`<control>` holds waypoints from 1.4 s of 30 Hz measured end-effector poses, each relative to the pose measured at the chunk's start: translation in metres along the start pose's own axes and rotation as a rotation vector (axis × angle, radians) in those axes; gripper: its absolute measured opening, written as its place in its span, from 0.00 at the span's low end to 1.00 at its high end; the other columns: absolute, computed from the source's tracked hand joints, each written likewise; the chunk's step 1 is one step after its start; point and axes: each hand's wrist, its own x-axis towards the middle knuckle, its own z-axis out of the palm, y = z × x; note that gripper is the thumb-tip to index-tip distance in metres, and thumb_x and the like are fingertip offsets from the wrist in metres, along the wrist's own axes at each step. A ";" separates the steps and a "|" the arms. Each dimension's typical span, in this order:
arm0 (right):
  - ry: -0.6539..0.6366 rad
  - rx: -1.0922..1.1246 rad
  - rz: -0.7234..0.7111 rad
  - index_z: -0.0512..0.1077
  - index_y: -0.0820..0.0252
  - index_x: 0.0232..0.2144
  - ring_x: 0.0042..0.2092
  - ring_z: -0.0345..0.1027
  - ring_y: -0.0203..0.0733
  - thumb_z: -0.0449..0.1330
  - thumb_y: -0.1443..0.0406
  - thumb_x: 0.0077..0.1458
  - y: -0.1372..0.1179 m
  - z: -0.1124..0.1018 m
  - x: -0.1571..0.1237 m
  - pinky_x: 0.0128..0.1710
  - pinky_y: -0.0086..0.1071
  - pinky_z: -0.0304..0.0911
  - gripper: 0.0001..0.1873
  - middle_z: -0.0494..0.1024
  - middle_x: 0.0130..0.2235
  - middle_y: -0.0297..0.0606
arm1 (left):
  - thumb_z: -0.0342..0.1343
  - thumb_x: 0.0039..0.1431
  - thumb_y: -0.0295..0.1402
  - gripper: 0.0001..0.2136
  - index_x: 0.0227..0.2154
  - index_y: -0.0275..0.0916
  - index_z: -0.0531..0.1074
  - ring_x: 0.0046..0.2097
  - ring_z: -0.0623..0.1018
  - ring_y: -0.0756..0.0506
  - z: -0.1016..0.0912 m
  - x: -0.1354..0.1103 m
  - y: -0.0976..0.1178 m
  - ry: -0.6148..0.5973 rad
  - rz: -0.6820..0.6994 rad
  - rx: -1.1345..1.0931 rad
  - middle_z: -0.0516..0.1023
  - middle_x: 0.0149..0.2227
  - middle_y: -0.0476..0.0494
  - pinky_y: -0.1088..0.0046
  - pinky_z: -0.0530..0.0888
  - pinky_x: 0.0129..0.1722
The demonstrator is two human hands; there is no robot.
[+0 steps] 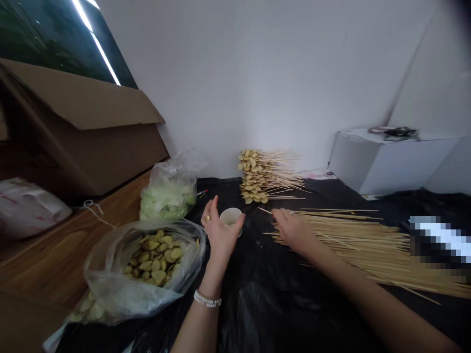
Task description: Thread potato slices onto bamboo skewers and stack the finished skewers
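My left hand (220,231) curls around a small white paper cup (230,216) standing on the black plastic sheet (265,294); a pearl bracelet circles its wrist. My right hand (292,229) rests fingers-down on the near end of a large heap of bare bamboo skewers (368,240) and pinches one skewer. Behind the cup lies a stack of loaded skewers (257,176) threaded with yellow slices. To the left sits an open clear bag of yellow slices (156,257).
A second plastic bag of pale green vegetable pieces (169,193) sits behind the first. A large cardboard box (84,132) stands at the left on the wooden surface (47,264). A white box (390,159) stands at the right against the wall.
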 end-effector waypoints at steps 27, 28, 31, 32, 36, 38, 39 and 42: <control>-0.114 0.362 0.184 0.72 0.59 0.41 0.38 0.69 0.38 0.47 0.71 0.58 0.008 -0.012 -0.008 0.38 0.29 0.58 0.15 0.74 0.40 0.39 | 0.57 0.47 0.22 0.30 0.55 0.43 0.63 0.57 0.66 0.39 0.017 -0.032 0.021 -0.388 0.124 -0.457 0.68 0.55 0.39 0.61 0.58 0.58; -0.100 0.363 0.187 0.72 0.59 0.43 0.39 0.69 0.38 0.47 0.70 0.58 0.007 -0.011 -0.008 0.38 0.29 0.59 0.15 0.74 0.40 0.40 | 0.59 0.46 0.23 0.29 0.54 0.43 0.63 0.57 0.66 0.39 0.017 -0.032 0.023 -0.392 0.059 -0.515 0.68 0.55 0.39 0.61 0.59 0.58; -0.085 0.364 0.187 0.70 0.60 0.48 0.42 0.69 0.41 0.50 0.65 0.59 0.006 -0.011 -0.008 0.41 0.30 0.61 0.16 0.73 0.44 0.42 | 0.64 0.43 0.28 0.31 0.53 0.43 0.64 0.55 0.68 0.39 0.015 -0.033 0.029 -0.404 -0.123 -0.665 0.69 0.53 0.41 0.63 0.60 0.57; -0.088 0.370 0.182 0.68 0.61 0.49 0.43 0.69 0.42 0.51 0.63 0.59 0.005 -0.011 -0.008 0.42 0.31 0.62 0.17 0.73 0.45 0.42 | 0.65 0.42 0.29 0.31 0.52 0.43 0.64 0.54 0.69 0.40 0.015 -0.034 0.031 -0.409 -0.161 -0.700 0.70 0.53 0.42 0.64 0.61 0.56; -0.113 0.422 0.132 0.62 0.61 0.55 0.47 0.68 0.47 0.55 0.54 0.56 0.004 -0.014 -0.008 0.43 0.36 0.65 0.28 0.69 0.52 0.46 | 0.67 0.41 0.30 0.31 0.50 0.41 0.64 0.50 0.71 0.41 0.018 -0.036 0.035 -0.459 -0.307 -0.879 0.71 0.49 0.42 0.65 0.65 0.53; -0.127 0.441 0.102 0.60 0.62 0.57 0.47 0.68 0.48 0.57 0.53 0.54 0.003 -0.015 -0.008 0.43 0.37 0.65 0.32 0.67 0.54 0.48 | 0.68 0.38 0.30 0.32 0.50 0.41 0.63 0.48 0.73 0.41 0.020 -0.038 0.036 -0.513 -0.437 -0.994 0.73 0.47 0.42 0.65 0.67 0.51; -0.135 0.444 0.095 0.60 0.63 0.56 0.47 0.68 0.48 0.57 0.52 0.54 0.002 -0.016 -0.008 0.42 0.37 0.66 0.32 0.67 0.54 0.48 | 0.69 0.37 0.29 0.34 0.50 0.41 0.63 0.47 0.73 0.42 0.021 -0.040 0.038 -0.544 -0.505 -1.052 0.73 0.45 0.42 0.65 0.68 0.50; -0.153 0.416 0.106 0.61 0.62 0.54 0.46 0.69 0.47 0.57 0.55 0.54 -0.001 -0.020 -0.007 0.39 0.36 0.66 0.28 0.69 0.51 0.46 | 0.69 0.40 0.32 0.34 0.52 0.43 0.62 0.45 0.74 0.44 0.021 -0.041 0.040 -0.656 -0.700 -1.279 0.74 0.45 0.43 0.66 0.69 0.48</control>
